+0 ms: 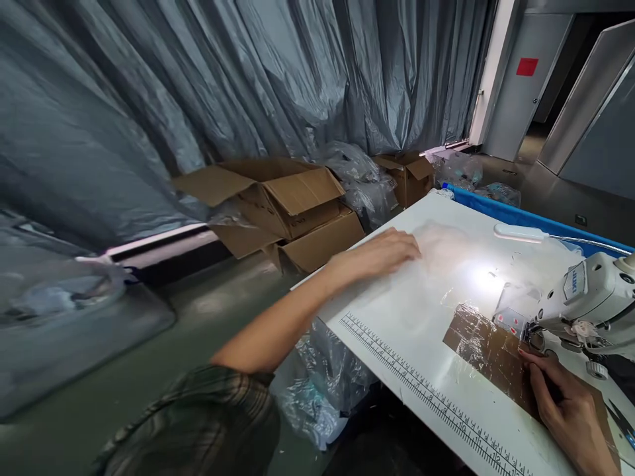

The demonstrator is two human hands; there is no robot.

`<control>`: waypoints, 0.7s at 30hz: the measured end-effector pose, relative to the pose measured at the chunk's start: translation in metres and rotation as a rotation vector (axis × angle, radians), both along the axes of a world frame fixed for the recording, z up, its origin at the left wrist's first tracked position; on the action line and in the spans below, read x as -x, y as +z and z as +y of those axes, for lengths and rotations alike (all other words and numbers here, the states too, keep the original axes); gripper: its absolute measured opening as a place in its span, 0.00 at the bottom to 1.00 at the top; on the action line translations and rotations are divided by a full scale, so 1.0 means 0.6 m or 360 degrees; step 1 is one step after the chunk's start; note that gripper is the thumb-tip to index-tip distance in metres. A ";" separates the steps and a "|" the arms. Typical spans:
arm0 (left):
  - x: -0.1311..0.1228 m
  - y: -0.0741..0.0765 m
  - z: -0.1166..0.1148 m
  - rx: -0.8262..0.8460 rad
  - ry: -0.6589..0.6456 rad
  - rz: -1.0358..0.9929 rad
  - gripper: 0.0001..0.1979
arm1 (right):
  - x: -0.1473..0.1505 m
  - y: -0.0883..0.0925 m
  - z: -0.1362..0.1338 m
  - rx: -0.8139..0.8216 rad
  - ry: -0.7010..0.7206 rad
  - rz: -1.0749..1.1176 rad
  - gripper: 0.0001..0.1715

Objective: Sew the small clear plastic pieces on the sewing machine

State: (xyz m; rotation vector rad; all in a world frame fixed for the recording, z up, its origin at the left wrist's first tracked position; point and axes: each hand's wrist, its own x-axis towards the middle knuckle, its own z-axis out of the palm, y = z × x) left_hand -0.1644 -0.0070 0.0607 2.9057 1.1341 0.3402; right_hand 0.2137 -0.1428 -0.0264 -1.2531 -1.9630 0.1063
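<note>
My left hand (391,252) reaches over the far left edge of the white sewing table (377,304). It lies palm down, fingers stretched out, on a translucent whitish sheet (434,248) that is blurred and spreads toward the machine. At the sewing machine (590,297), my right hand (563,396) is closed, with thumb and index fingertips together just in front of the presser foot (532,337). Whatever is between them is hidden. Beneath that hand runs a brown strip (489,357) with shiny clear film on it.
A printed ruler (421,387) follows the table's near edge. Scissors (622,423) lie at the right. A white-handled tool (520,233) rests near the blue cloth edge (536,215). Open cardboard boxes (302,192) and plastic bags (367,178) stand beyond, before a grey curtain (248,79).
</note>
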 end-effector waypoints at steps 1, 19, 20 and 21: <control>0.011 0.003 0.015 -0.0018 0.0128 -0.0009 0.12 | 0.001 0.000 0.000 -0.0004 -0.0001 -0.0003 0.13; -0.107 -0.032 0.085 0.0332 0.0328 -0.0352 0.08 | -0.002 -0.007 0.002 -0.0060 0.0075 -0.0071 0.13; -0.115 -0.031 0.073 0.0326 0.0307 -0.0377 0.08 | -0.003 -0.010 0.002 -0.0045 0.0085 -0.0078 0.13; -0.126 -0.034 0.057 0.0323 0.0262 -0.0405 0.07 | -0.003 -0.011 0.002 -0.0020 0.0099 -0.0085 0.13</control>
